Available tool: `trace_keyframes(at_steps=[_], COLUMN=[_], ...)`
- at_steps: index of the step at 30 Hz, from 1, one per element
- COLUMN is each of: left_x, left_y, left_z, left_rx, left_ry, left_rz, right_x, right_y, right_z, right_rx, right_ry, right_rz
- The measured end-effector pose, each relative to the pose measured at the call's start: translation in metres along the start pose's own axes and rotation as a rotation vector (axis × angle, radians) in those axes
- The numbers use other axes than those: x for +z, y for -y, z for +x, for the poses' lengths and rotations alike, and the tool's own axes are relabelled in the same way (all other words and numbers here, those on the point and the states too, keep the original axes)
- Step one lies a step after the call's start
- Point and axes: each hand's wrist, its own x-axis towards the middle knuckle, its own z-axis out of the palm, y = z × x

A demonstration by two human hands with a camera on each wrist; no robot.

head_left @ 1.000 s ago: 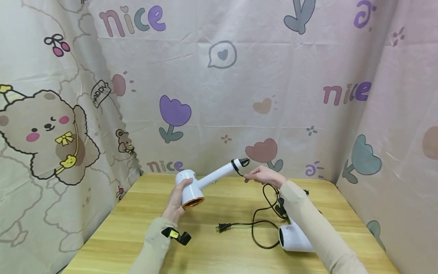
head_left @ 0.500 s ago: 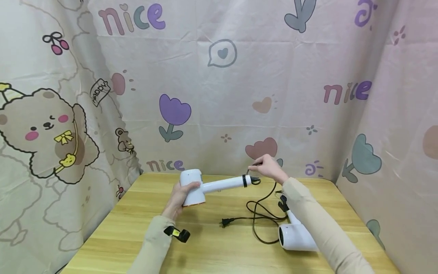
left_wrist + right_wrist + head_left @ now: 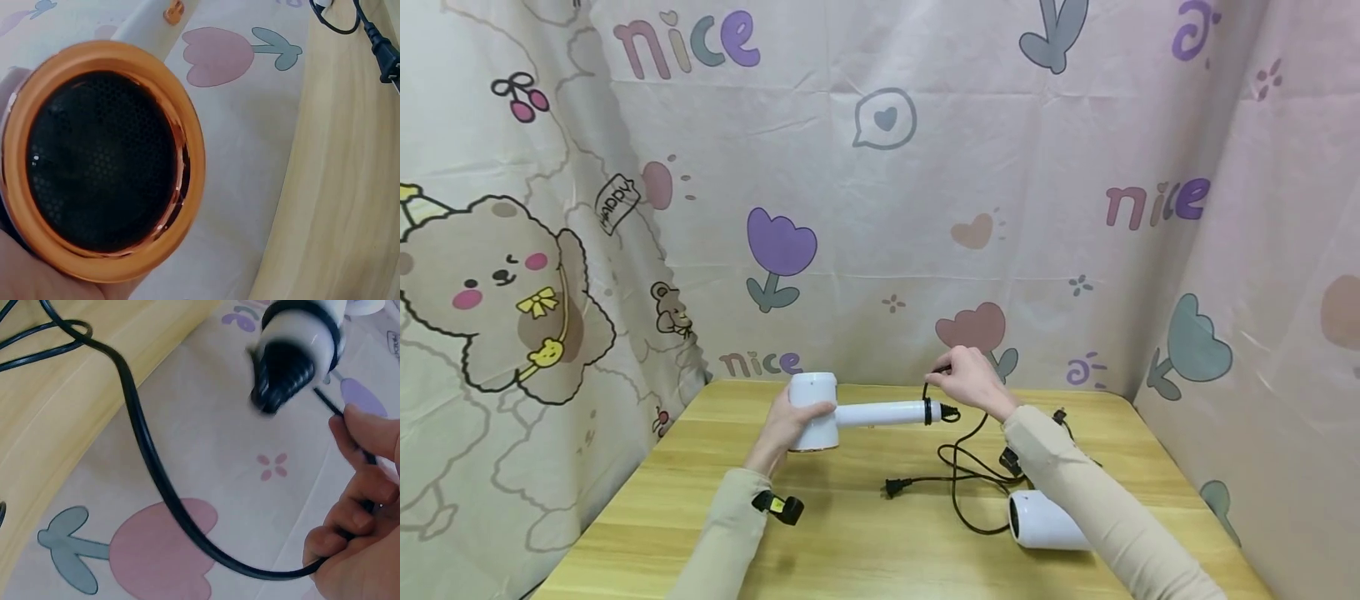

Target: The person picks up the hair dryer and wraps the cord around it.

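My left hand (image 3: 782, 423) grips the white barrel of a hair dryer (image 3: 880, 413), held above the table with its handle level and pointing right. In the left wrist view the dryer's copper-coloured ring (image 3: 192, 187) surrounds a dark mesh end. Black cord wraps the handle's end, beside a ribbed cord sleeve (image 3: 281, 375). Just above that end, my right hand (image 3: 970, 379) pinches the black power cord (image 3: 147, 447), its other fingers curled round it. From this hand the cord hangs in a curve down to loose loops on the table.
A second white hair dryer (image 3: 1048, 521) lies at the right of the wooden table (image 3: 850, 533), partly hidden by my right sleeve. A two-pin plug (image 3: 895, 487) lies at the middle, and another plug (image 3: 1059, 414) farther back. A patterned curtain (image 3: 850, 250) stands behind.
The held dryer's handle has swung from slanting upward to level. My right hand has risen, then shifted slightly left with the cord, which now wraps the handle's end more.
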Motion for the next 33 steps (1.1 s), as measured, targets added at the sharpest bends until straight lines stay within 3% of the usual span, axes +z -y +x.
trace_keyframes(at_steps=[8,12,23,33], left_x=[0.002,0.001,0.004,0.009], left_y=[-0.003,-0.001,0.01,0.008], left_z=[0.0,-0.002,-0.005,0.0], left_rx=[-0.055,-0.07,-0.123,-0.103], left_ry=[-0.019,-0.049,-0.177,-0.301], left_rz=[0.028,-0.021,-0.09,-0.194], right_x=[0.009,0.012,0.029,0.033], right_y=[0.006,0.01,0.013,0.008], right_z=[-0.005,-0.009,-0.017,-0.02], right_rx=[-0.004,-0.016,0.016,-0.008], right_ry=[-0.015,-0.027,-0.054,-0.076], right_rz=[-0.042,-0.037,0.03,0.05])
